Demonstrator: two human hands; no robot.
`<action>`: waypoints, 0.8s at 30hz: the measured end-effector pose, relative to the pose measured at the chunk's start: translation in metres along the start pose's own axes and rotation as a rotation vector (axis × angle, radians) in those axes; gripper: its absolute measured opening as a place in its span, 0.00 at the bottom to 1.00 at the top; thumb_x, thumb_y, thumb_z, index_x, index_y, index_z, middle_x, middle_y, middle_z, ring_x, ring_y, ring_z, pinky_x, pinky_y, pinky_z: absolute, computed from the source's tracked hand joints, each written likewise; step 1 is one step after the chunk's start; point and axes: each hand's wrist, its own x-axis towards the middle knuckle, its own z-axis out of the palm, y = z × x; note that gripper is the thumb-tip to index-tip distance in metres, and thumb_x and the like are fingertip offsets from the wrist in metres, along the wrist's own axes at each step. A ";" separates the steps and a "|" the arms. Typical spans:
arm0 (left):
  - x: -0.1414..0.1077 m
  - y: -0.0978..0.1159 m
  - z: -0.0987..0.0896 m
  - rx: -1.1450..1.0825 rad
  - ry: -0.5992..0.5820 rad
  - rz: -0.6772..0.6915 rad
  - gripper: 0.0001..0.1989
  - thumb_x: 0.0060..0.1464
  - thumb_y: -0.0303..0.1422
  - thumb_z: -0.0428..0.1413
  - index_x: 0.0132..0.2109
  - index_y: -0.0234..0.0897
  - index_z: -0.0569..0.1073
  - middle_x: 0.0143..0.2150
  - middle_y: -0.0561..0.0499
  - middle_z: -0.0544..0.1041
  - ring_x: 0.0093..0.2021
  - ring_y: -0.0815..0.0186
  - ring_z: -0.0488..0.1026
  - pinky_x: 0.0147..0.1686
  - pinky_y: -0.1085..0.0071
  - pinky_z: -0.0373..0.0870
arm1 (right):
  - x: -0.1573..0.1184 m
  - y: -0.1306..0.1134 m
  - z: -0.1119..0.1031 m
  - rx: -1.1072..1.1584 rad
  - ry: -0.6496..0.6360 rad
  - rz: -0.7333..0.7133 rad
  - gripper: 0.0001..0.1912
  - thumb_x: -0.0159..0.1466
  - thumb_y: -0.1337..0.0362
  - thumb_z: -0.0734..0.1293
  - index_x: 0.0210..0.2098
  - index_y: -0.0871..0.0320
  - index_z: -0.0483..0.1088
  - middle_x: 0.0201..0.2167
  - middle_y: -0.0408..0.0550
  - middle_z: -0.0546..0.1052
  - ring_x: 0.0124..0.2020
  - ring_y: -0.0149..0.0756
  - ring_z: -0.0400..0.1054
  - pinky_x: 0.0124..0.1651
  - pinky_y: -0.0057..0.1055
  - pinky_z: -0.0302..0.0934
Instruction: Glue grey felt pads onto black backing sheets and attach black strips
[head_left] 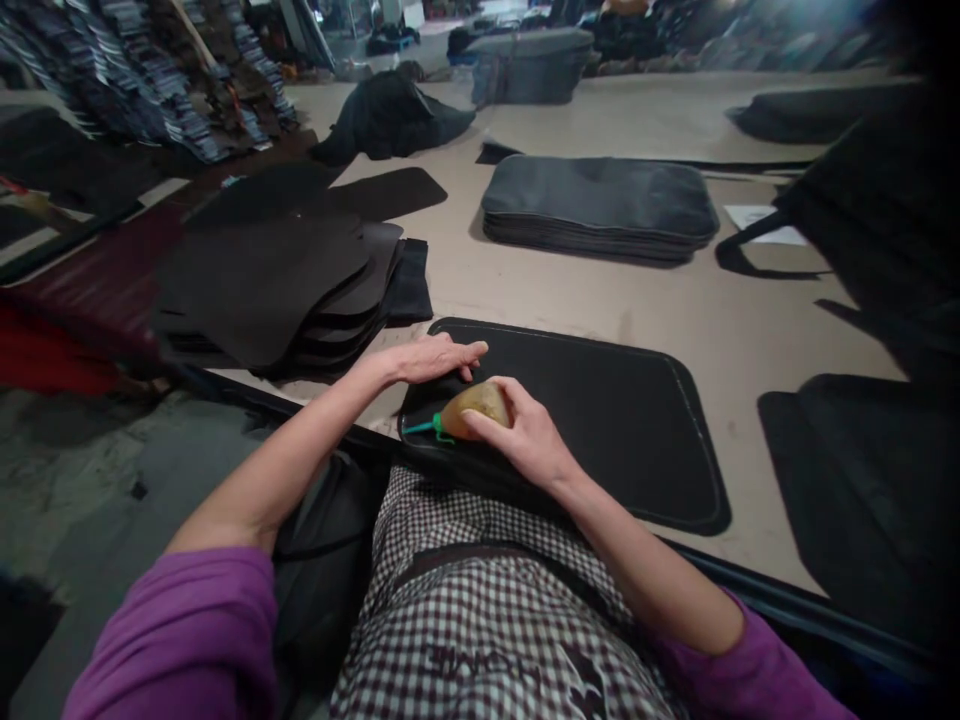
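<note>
My right hand (521, 435) grips a plastic squeeze bottle (476, 410) of amber liquid, its green nozzle pointing left, low over the black mat (607, 430). The mat is a rounded rectangle with a pale stitched line near its edge, and it lies on a beige table (720, 320). My left hand (435, 360) rests flat with its fingertips on the mat's upper left edge, just above the bottle. The nozzle tip is at the mat's left edge, and its contact with the mat is hard to judge.
A stack of dark brown panels (262, 290) lies left of the mat, and a stack of dark grey mats (600, 205) lies beyond it. Dark cut pieces (855, 490) lie at the right. Shelves of stacked material (165, 80) stand at the far left.
</note>
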 end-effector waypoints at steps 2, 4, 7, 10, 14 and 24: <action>0.003 0.002 -0.003 0.017 0.008 0.005 0.37 0.71 0.52 0.32 0.48 0.33 0.80 0.47 0.45 0.82 0.55 0.58 0.73 0.62 0.62 0.60 | -0.005 -0.001 -0.016 0.157 -0.160 0.136 0.23 0.59 0.45 0.73 0.47 0.53 0.71 0.35 0.45 0.75 0.31 0.38 0.67 0.29 0.33 0.62; 0.000 0.002 -0.007 0.027 0.080 0.015 0.35 0.71 0.52 0.35 0.50 0.33 0.79 0.46 0.45 0.82 0.53 0.58 0.73 0.61 0.61 0.61 | -0.011 0.002 -0.039 0.347 -0.241 0.270 0.23 0.60 0.44 0.72 0.47 0.53 0.71 0.33 0.45 0.74 0.26 0.35 0.63 0.22 0.29 0.52; -0.016 -0.002 -0.010 -0.053 0.352 -0.043 0.28 0.70 0.51 0.41 0.56 0.36 0.75 0.46 0.47 0.79 0.47 0.60 0.75 0.53 0.63 0.69 | -0.020 0.017 -0.083 0.532 -0.052 0.372 0.23 0.59 0.45 0.70 0.47 0.52 0.72 0.38 0.51 0.76 0.27 0.38 0.64 0.21 0.30 0.50; -0.037 -0.004 -0.001 -0.117 0.651 -0.180 0.23 0.70 0.48 0.45 0.58 0.39 0.72 0.45 0.48 0.79 0.42 0.63 0.76 0.45 0.66 0.72 | -0.023 0.039 -0.136 0.666 0.306 0.310 0.21 0.61 0.46 0.66 0.49 0.47 0.73 0.49 0.56 0.76 0.31 0.43 0.66 0.23 0.34 0.49; -0.048 0.016 0.039 0.078 0.706 -0.170 0.18 0.71 0.41 0.46 0.57 0.38 0.72 0.51 0.45 0.79 0.51 0.60 0.76 0.52 0.64 0.72 | -0.016 0.067 -0.202 0.805 0.520 0.151 0.20 0.61 0.52 0.64 0.48 0.50 0.77 0.54 0.64 0.73 0.34 0.43 0.67 0.25 0.41 0.52; -0.009 0.068 0.137 0.603 0.354 0.053 0.32 0.69 0.53 0.42 0.67 0.34 0.65 0.70 0.40 0.66 0.71 0.53 0.61 0.63 0.53 0.64 | -0.004 0.054 -0.183 0.507 0.447 0.189 0.20 0.57 0.53 0.76 0.47 0.49 0.77 0.45 0.58 0.78 0.33 0.44 0.71 0.30 0.40 0.57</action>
